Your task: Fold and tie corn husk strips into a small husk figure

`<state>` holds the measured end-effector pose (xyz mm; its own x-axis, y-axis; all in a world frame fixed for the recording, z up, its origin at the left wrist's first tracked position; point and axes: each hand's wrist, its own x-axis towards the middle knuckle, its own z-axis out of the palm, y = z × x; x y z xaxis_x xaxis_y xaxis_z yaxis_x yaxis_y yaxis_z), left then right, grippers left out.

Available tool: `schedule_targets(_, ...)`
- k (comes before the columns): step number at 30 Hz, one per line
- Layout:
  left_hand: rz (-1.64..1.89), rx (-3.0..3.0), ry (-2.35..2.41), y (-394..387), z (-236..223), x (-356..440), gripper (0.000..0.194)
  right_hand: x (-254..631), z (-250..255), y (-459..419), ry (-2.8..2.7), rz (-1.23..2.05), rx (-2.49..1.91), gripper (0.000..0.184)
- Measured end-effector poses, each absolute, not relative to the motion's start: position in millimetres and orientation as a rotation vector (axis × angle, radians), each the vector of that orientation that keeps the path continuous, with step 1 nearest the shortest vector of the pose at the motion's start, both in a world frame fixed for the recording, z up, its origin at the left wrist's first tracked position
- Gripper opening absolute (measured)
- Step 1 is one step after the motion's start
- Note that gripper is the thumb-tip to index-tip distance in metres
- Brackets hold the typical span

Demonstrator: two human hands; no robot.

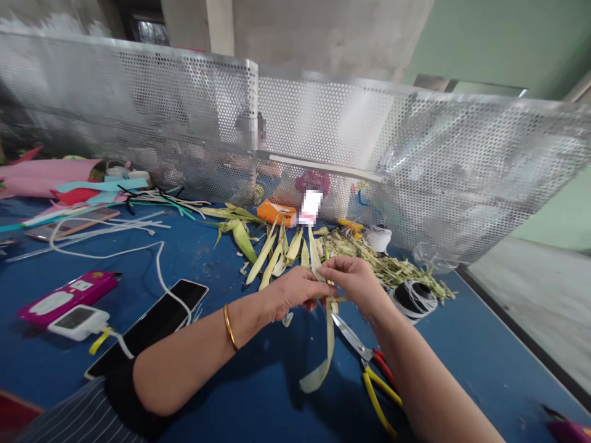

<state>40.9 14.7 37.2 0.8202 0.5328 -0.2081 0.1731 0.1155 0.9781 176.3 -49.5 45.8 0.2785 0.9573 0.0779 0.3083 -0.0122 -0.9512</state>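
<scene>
Looked like strip-working: left hand (295, 290) and right hand (356, 282) had closed grips on the pale husk strip (330, 338), above the tabletop (455, 351), near the scissors (365, 354). Next move likely needed steady tension.

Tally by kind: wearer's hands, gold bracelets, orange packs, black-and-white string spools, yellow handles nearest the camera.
Left hand and right hand: 2
Gold bracelet: 1
Orange pack: 1
Black-and-white string spool: 1
Nearest yellow handles: 2
Total: 7

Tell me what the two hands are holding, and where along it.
Both hands, left and right, pinch a pale husk strip near its upper part; its lower end hangs free.
</scene>
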Motion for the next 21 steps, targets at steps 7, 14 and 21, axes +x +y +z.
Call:
schedule_targets(7,0.257,1.513,0.603,16,38,41,0.021,172,44,-47,-1.017,0.67,-1.444,0.024)
schedule_targets(14,0.247,1.583,0.567,16,36,39,0.023,170,34,-43,-1.067,0.488,-1.459,0.02)
schedule_targets(21,0.294,1.442,0.604,16,34,43,0.029,189,50,-51,-1.477,0.508,-1.569,0.032)
